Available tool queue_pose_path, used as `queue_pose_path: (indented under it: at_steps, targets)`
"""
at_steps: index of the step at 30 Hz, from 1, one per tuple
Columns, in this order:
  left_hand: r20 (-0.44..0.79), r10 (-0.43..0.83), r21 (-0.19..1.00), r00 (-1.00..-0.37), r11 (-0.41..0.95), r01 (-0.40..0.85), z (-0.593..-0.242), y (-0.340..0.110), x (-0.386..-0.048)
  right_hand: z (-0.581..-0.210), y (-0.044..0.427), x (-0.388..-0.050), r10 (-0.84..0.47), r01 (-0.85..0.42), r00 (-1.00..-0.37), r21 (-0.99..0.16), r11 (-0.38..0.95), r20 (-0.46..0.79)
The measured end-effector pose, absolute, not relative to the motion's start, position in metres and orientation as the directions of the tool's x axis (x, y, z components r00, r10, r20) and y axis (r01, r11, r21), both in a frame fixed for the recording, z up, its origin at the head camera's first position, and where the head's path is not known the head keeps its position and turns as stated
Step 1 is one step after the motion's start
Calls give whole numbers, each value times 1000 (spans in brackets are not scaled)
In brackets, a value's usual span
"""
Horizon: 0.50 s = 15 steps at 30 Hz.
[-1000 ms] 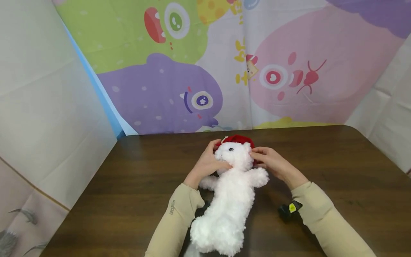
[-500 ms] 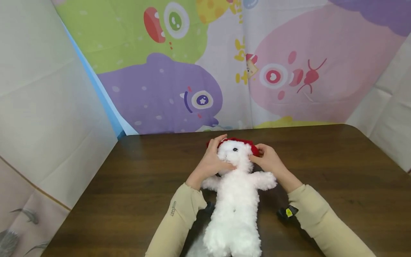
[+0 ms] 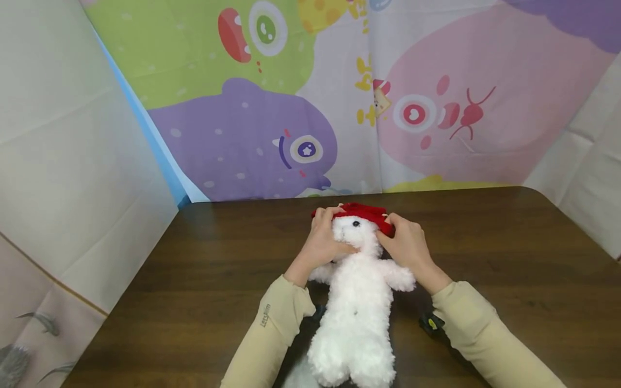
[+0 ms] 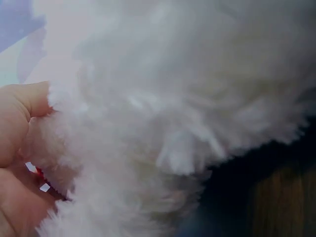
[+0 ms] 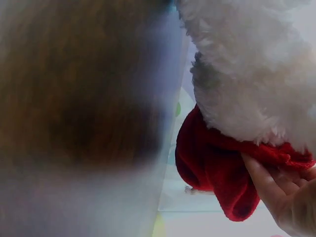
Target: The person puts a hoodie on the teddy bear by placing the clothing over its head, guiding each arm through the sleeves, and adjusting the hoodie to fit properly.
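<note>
Now your R hand (image 3: 407, 245) pinches the edge of the red hat (image 3: 365, 212); a sec ago those fingers were at the head's side, w/ less hat showing. So you've prob. got better control of it. L hand (image 3: 322, 241) grips the white plush toy (image 3: 359, 302) by the head. Toy's over the counter (image 3: 509, 258), head twd far edge, feet twd near edge. L sleeve (image 3: 267, 328) reads approx. "Letsslim"; backdrop's (image 3: 233, 145) yellow chars (image 3: 364, 83) illegible.

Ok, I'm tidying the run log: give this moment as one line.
left hand: holds white plush toy at its head | right hand: grips red hat | hat: at top of toy's head
</note>
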<state>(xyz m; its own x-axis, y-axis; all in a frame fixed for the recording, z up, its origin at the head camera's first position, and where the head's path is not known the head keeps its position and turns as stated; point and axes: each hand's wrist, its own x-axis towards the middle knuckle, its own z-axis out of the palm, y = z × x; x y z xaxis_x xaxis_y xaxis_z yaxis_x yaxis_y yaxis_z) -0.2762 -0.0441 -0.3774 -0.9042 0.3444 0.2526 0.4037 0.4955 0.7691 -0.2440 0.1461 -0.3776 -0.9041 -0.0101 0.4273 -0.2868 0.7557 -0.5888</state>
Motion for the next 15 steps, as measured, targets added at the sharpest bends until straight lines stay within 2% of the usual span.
queue_pose_path:
  at_steps: [4, 8, 13, 15]
  targets:
    - [267, 335, 770, -903, 490, 409, -379, -43, -277, -379, 146, -244, -13, -310, -889, -582, 752, 457]
    - [263, 307, 785, -915, 483, 388, -382, -42, -278, -380, 147, -244, -50, -312, -910, -602, 735, 411]
    - [242, 196, 778, -950, 546, 311, -386, -40, -277, -378, 145, -242, -224, -372, -923, -575, 728, 314]
    - [248, 201, 756, -948, 572, 319, -387, -39, -278, -377, 144, -242, -268, -384, -922, -561, 734, 280]
